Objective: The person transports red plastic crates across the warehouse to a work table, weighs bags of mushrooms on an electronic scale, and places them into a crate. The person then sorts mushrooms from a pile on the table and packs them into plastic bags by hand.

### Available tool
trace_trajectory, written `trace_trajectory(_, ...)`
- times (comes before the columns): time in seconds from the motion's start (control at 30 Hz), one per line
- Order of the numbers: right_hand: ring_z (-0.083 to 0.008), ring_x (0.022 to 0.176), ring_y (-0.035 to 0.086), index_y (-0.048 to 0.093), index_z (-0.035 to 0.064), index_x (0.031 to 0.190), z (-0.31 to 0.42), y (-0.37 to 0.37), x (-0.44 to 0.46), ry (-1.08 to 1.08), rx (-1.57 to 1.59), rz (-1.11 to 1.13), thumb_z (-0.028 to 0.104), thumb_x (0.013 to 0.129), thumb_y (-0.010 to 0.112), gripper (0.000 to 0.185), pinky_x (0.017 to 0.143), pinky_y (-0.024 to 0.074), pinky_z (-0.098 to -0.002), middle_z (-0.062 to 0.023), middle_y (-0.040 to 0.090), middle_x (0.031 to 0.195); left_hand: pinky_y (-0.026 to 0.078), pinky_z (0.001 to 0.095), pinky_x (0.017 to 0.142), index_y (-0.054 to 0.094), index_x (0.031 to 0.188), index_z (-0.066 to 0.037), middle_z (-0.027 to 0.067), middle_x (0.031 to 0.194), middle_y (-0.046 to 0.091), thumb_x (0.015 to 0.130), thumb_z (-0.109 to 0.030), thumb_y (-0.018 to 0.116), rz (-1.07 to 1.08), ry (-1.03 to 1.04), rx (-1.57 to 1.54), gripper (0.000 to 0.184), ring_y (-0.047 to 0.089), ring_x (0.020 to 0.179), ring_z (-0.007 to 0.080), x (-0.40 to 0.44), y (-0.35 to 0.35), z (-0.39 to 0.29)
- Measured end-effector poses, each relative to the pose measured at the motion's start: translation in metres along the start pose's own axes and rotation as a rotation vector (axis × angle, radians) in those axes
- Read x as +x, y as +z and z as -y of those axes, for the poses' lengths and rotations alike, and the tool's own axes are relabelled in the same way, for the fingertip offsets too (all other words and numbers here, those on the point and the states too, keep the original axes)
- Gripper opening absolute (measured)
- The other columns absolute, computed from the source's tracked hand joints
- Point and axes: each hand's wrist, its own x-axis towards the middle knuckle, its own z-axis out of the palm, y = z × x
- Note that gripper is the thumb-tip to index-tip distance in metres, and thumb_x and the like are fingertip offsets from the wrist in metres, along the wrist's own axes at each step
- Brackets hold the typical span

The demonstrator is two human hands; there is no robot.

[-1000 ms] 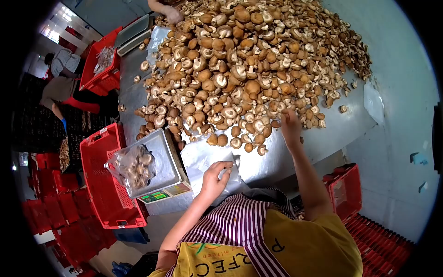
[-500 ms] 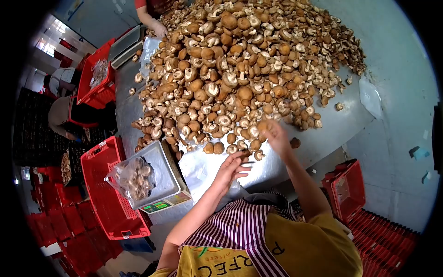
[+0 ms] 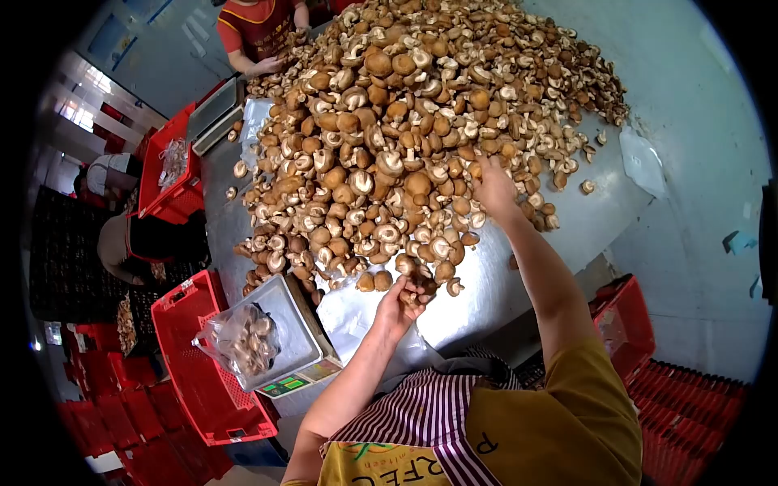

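A big heap of brown mushrooms (image 3: 381, 138) with pale stems covers much of the metal table (image 3: 600, 194). At the heap's near edge my left hand (image 3: 399, 309) is curled around several mushrooms (image 3: 413, 279). My right hand (image 3: 493, 188) reaches into the right part of the heap; its fingertips are among the mushrooms, and whether they grip one is hidden. Beside my left hand a clear plastic bag (image 3: 352, 312) lies flat on the table. A filled bag of mushrooms (image 3: 247, 338) rests on the scale (image 3: 301, 340) to the left.
A red crate (image 3: 182, 324) stands left of the scale, another (image 3: 166, 194) farther back near a second scale (image 3: 215, 117). A co-worker (image 3: 263, 32) handles mushrooms at the far side. Two people bend over at the left. Red crates (image 3: 628, 324) are stacked at the right.
My left hand has closed around several mushrooms near the heap's edge. My right hand moved toward the near edge, then back up into the heap. More of the co-worker shows.
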Motion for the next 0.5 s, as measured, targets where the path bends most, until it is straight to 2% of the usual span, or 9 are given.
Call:
trace_trajectory(0.1,-0.0348,0.092,0.062,0.055,0.0064,0.120,0.000,0.000,-0.016,-0.082,0.156,-0.202,0.016,0.081,0.068,0.042,0.080,0.0518,-0.0410,-0.0148,0.055,0.109,0.055,0.0369,0.071,0.056,0.113,-0.007,0.0113,0.088,0.063,0.096,-0.020,0.048,0.068,0.067,0.165,0.023,0.064,0.083,0.0271,-0.009,0.008,-0.005)
trace_trajectory(0.13,-0.0317,0.092,0.062,0.056,0.0057,0.119,0.013,-0.012,-0.030,0.031,0.334,0.024,0.019,0.082,0.068,0.041,0.078,0.0519,-0.0395,-0.0138,0.057,0.107,0.056,0.0372,0.075,0.050,0.126,-0.007,0.0142,0.098,0.065,0.095,-0.016,0.047,0.096,0.050,0.176,0.033,0.064,0.085,0.0280,-0.012,0.009,-0.005)
trace_trajectory(0.17,-0.0286,0.092,0.063,0.057,0.0049,0.118,0.032,-0.030,-0.049,0.144,0.508,0.254,0.022,0.082,0.069,0.041,0.077,0.0519,-0.0380,-0.0128,0.059,0.104,0.056,0.0367,0.075,0.047,0.130,-0.007,0.0159,0.113,0.064,0.095,-0.018,0.048,0.171,0.055,0.181,0.037,0.065,0.088,0.0286,-0.017,0.017,-0.007)
trace_trajectory(0.23,-0.0234,0.090,0.062,0.059,0.0032,0.115,0.055,-0.040,-0.091,-0.057,0.515,0.349,0.028,0.083,0.068,0.041,0.075,0.0517,-0.0370,-0.0102,0.061,0.101,0.055,0.0358,0.072,0.039,0.139,-0.009,0.0166,0.122,0.061,0.098,-0.031,0.048,0.199,0.045,0.109,0.047,0.066,0.089,0.0274,-0.020,0.026,-0.007)
trace_trajectory(0.27,-0.0250,0.091,0.062,0.060,0.0044,0.114,0.062,-0.036,-0.111,-0.147,0.502,0.280,0.028,0.081,0.071,0.041,0.077,0.0523,-0.0376,-0.0103,0.061,0.101,0.055,0.0358,0.072,0.039,0.139,-0.009,0.0166,0.122,0.061,0.098,-0.031,0.048,0.201,0.051,0.109,0.047,0.066,0.089,0.0274,-0.015,0.025,-0.008)
trace_trajectory(0.33,-0.0282,0.092,0.063,0.060,0.0053,0.114,0.073,-0.032,-0.140,-0.267,0.518,0.269,0.027,0.080,0.072,0.043,0.079,0.0529,-0.0376,-0.0116,0.061,0.103,0.056,0.0377,0.079,0.047,0.132,-0.010,0.0134,0.127,0.057,0.098,-0.047,0.044,0.414,-0.034,-0.016,0.051,0.064,0.094,0.0253,-0.003,0.015,-0.007)
trace_trajectory(0.37,-0.0296,0.093,0.063,0.059,0.0050,0.116,0.078,-0.030,-0.150,-0.302,0.547,0.322,0.027,0.080,0.072,0.044,0.080,0.0529,-0.0370,-0.0129,0.061,0.105,0.056,0.0377,0.079,0.047,0.132,-0.010,0.0134,0.127,0.057,0.098,-0.047,0.044,0.411,-0.026,-0.018,0.051,0.064,0.094,0.0253,0.002,0.011,-0.006)
trace_trajectory(0.43,-0.0332,0.094,0.063,0.058,0.0049,0.116,0.081,-0.014,-0.171,-0.287,0.554,0.327,0.024,0.079,0.072,0.043,0.078,0.0525,-0.0385,-0.0138,0.058,0.110,0.056,0.0395,0.081,0.047,0.132,-0.011,0.0119,0.127,0.057,0.096,-0.055,0.042,0.176,0.022,0.023,0.058,0.063,0.100,0.0240,0.011,0.006,-0.004)
trace_trajectory(0.5,-0.0336,0.092,0.063,0.058,0.0067,0.116,0.086,-0.013,-0.182,-0.278,0.536,0.314,0.022,0.081,0.070,0.041,0.077,0.0523,-0.0397,-0.0123,0.057,0.110,0.056,0.0411,0.084,0.049,0.131,-0.011,0.0103,0.123,0.059,0.097,-0.052,0.044,0.109,0.014,0.042,0.054,0.061,0.106,0.0234,0.006,0.005,-0.001)
